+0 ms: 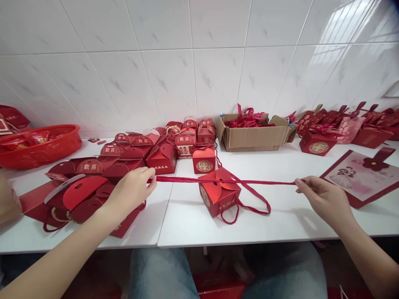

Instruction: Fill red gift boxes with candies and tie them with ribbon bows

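Note:
A red ribbon (181,180) is stretched level across the front of the white table. Its left end is pinched in my left hand (137,187), and my right hand (324,197) pinches the other end between thumb and fingers. Under and behind the ribbon's middle sits a small red box (220,193) with petal-like top flaps, tilted slightly. A ribbon loop (258,205) trails off its right side, and a thin cord loop hangs at its front.
Many red boxes (162,158) crowd the left and centre. A red basin (40,145) stands far left, with a blurred hand below it. Behind is a cardboard box (252,139) of ribbons; a card-fronted bag (358,176) and more red boxes are right.

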The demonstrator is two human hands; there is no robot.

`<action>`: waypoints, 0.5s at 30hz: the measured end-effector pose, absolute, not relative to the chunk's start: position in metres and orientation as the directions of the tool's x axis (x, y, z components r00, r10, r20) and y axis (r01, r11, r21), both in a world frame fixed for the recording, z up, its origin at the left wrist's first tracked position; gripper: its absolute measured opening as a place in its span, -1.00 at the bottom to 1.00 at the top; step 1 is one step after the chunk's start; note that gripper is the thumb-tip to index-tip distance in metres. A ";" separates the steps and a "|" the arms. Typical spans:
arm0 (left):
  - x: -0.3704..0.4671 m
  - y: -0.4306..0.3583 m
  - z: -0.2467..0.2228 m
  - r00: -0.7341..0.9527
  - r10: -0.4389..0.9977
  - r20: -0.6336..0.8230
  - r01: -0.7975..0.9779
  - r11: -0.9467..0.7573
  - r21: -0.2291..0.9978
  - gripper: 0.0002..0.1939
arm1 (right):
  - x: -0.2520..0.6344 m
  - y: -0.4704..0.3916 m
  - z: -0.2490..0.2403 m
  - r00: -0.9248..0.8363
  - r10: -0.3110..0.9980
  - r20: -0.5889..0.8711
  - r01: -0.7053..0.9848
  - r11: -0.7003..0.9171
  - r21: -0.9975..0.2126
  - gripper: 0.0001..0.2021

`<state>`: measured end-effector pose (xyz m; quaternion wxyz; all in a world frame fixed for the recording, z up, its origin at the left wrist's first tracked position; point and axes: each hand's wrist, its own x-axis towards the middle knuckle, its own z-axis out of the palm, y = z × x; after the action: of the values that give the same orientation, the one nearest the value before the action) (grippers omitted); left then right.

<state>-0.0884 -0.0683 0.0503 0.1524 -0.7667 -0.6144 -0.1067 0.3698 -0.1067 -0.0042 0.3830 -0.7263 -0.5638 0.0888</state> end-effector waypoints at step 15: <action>-0.023 -0.058 0.069 0.369 0.819 0.439 0.841 -0.495 0.219 -0.71 | 0.312 -0.106 0.054 -0.160 0.955 0.249 0.789 0.275 -0.549 -0.64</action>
<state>-0.0233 -0.0576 0.0695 0.0211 -0.8270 -0.5018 -0.2527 0.3123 -0.1059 0.0541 0.2820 -0.5836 -0.7471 0.1473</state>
